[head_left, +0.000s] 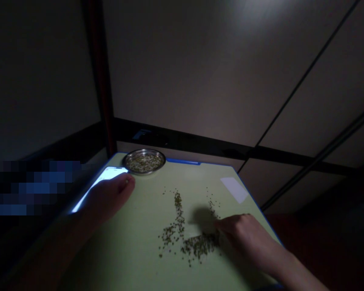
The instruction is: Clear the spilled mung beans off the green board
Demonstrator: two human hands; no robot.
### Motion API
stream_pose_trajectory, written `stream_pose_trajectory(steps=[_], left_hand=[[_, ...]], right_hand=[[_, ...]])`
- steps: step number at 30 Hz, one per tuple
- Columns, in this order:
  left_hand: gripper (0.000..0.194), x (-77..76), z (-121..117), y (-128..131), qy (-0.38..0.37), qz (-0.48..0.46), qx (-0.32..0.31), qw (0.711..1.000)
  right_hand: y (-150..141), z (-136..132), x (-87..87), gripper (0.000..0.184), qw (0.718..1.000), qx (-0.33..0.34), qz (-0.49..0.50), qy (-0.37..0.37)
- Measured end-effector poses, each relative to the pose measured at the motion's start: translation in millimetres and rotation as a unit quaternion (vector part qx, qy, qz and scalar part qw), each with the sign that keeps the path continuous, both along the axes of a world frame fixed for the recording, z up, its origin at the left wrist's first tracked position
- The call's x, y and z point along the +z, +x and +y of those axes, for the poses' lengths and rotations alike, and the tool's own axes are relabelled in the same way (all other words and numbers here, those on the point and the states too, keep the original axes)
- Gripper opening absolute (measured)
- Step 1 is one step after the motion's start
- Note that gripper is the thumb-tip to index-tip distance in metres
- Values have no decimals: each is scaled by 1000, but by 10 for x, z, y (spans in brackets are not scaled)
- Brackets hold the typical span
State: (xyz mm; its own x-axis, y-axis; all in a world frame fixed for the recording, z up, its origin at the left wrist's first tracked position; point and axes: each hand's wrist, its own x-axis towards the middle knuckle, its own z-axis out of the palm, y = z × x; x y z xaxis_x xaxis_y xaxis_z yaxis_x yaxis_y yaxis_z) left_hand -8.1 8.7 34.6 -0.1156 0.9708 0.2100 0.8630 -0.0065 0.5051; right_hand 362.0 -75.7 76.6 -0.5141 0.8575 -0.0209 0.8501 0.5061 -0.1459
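Observation:
Small greenish-brown seeds [199,245] lie scattered on the pale green tabletop [133,246], in two rough lines and a denser patch near the front. My right hand [245,234] is at the right end of that patch, fingertips pressed together at the table surface. Whatever is between those fingertips is too small and dark to make out. Over a lit screen [109,173] at the left edge hovers or rests my left hand [117,192], fingers curled. Its palm side is hidden, so I cannot see what it holds. Beyond it stands a round metal plate [163,161] of similar seeds.
A blue strip [183,161] runs along the table's far edge. One white rectangle [234,189] lies on the right side of the tabletop. Large pale panels [182,81] with dark seams rise behind the table. The room is dim.

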Motion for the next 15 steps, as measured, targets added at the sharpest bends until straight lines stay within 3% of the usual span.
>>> stream_pose_trajectory(steps=[4, 8, 12, 15], left_hand=[[32, 5, -9, 10, 0, -3, 4, 1000], [32, -8, -12, 11, -8, 9, 10, 1000], [32, -45, 8, -8, -5, -5, 2, 1000], [33, -81, 31, -26, -9, -7, 15, 1000]], right_hand=[[31, -125, 133, 34, 995, 48, 33, -79], [-141, -175, 12, 29, 984, 97, 67, -135], [-285, 21, -212, 22, 987, 106, 60, -106], [-331, 291, -277, 23, 993, 87, 40, -71]])
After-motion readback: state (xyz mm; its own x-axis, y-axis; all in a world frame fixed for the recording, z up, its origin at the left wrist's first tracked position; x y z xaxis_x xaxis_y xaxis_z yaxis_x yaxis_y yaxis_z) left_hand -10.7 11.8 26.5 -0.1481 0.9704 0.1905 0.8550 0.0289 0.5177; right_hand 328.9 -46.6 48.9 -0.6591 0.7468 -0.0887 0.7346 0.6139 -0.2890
